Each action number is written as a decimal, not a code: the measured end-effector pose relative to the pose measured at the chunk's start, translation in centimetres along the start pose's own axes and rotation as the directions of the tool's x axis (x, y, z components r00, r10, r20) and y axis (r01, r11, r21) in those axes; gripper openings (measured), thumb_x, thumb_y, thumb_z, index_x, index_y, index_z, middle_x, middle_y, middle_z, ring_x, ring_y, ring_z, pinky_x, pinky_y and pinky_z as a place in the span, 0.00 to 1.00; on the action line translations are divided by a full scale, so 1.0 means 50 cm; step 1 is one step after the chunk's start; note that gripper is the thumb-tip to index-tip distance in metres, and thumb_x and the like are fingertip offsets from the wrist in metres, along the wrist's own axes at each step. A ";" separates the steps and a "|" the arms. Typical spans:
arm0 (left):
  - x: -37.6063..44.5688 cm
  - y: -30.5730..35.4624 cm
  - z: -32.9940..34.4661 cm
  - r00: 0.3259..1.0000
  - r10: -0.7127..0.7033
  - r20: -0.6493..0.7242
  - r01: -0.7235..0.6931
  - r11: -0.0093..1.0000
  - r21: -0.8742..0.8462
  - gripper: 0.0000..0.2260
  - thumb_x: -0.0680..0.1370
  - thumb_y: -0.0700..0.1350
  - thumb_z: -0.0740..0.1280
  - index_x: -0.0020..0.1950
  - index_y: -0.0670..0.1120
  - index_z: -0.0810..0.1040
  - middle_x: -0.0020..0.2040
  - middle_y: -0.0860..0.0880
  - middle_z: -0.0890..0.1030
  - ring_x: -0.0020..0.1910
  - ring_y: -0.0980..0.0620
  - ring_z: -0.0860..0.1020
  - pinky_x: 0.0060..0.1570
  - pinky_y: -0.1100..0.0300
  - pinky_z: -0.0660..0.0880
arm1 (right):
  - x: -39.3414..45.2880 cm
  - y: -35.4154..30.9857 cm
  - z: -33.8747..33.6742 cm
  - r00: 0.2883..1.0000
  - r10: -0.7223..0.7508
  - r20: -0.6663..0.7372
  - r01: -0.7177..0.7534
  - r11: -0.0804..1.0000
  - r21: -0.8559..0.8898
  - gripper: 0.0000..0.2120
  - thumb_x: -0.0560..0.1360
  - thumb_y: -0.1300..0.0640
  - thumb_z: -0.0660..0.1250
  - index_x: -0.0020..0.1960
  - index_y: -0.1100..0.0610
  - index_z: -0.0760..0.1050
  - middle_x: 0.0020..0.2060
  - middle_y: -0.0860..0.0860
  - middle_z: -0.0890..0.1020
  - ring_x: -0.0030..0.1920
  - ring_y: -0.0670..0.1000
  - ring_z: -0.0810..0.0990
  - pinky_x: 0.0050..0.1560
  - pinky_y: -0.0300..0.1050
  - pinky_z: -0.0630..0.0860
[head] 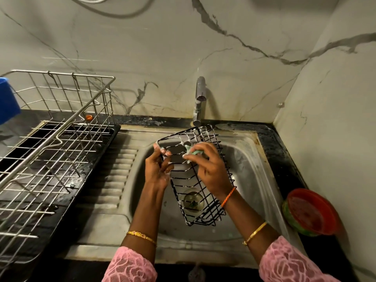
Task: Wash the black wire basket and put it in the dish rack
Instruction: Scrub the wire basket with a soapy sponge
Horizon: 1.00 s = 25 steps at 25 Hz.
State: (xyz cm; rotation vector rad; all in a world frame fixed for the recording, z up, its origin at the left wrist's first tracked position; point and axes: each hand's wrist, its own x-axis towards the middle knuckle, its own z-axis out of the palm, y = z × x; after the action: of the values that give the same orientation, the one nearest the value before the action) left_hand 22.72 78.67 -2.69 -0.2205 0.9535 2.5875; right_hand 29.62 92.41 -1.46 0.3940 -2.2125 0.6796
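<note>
- Blue tub sat at far left, cut off by the frame edge; couldn't tell what it was.
- Rack, bare steel wire, stood on a black tray left of the sink; its near end ran out of frame at lower left. Small orange bit sat at the rack's back edge, too small to identify.
- Sink was steel, with a ribbed drainboard on its left. Drain was visible only through the basket wires.
- Left hand gripped the basket at its upper-left rim: fingers curled round the wire, foam on the fingertips. Thumb position was hard to make out.
- Basket was black wire, held tilted over the sink bowl, not touching the rack. Far end was up near the tap, near end low over the drain. Suds were on the upper wires.
- Right hand was over the basket's upper middle, fingers bent and pinching a pale green scrubber against the wires. Most of the scrubber was hidden under the fingers.
- Orange thread sat on the right wrist, a gold bangle on each forearm; pink lace sleeves were cut off at the bottom edge.
- Red lid sat on a green container on the counter right of the sink; contents hidden.
</note>
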 end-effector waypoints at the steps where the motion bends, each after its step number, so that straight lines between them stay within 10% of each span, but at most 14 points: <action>1: 0.001 0.000 0.000 1.000 0.003 0.006 -0.003 1.000 0.001 0.17 0.83 0.51 0.53 0.36 0.47 0.68 0.26 0.52 0.74 0.16 0.60 0.59 0.16 0.69 0.53 | 0.006 0.012 -0.003 0.999 0.021 -0.029 -0.021 1.000 0.007 0.17 0.70 0.72 0.57 0.50 0.61 0.80 0.51 0.54 0.76 0.56 0.52 0.72 0.61 0.38 0.70; 7: -0.003 -0.006 -0.008 1.000 0.015 -0.008 -0.015 0.999 0.034 0.17 0.83 0.50 0.54 0.36 0.47 0.70 0.26 0.52 0.74 0.18 0.60 0.59 0.16 0.69 0.54 | 0.021 0.073 -0.013 0.848 0.481 -0.222 -0.482 0.875 0.056 0.16 0.71 0.73 0.61 0.55 0.62 0.77 0.52 0.59 0.78 0.53 0.56 0.77 0.51 0.41 0.78; 15: -0.006 -0.013 0.002 0.999 0.015 -0.038 -0.014 0.999 0.040 0.17 0.82 0.51 0.54 0.36 0.48 0.68 0.25 0.53 0.74 0.17 0.60 0.60 0.16 0.69 0.54 | -0.017 -0.041 0.004 0.994 0.098 -0.049 -0.093 0.990 0.102 0.16 0.72 0.71 0.56 0.53 0.63 0.78 0.49 0.58 0.77 0.55 0.53 0.74 0.60 0.39 0.72; 25: -0.003 -0.004 0.006 0.999 0.029 -0.039 -0.027 0.999 0.044 0.17 0.82 0.52 0.54 0.36 0.48 0.69 0.25 0.54 0.74 0.18 0.60 0.59 0.19 0.68 0.53 | -0.001 0.119 -0.023 0.793 0.562 -0.236 -0.556 0.825 0.098 0.11 0.73 0.72 0.63 0.51 0.63 0.78 0.50 0.58 0.82 0.53 0.53 0.79 0.54 0.47 0.79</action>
State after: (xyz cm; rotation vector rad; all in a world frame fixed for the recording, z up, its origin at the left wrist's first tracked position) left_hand 22.92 78.96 -2.55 -0.2489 1.0322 2.5938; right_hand 27.49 97.91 -2.89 -0.3548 -2.0664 1.0051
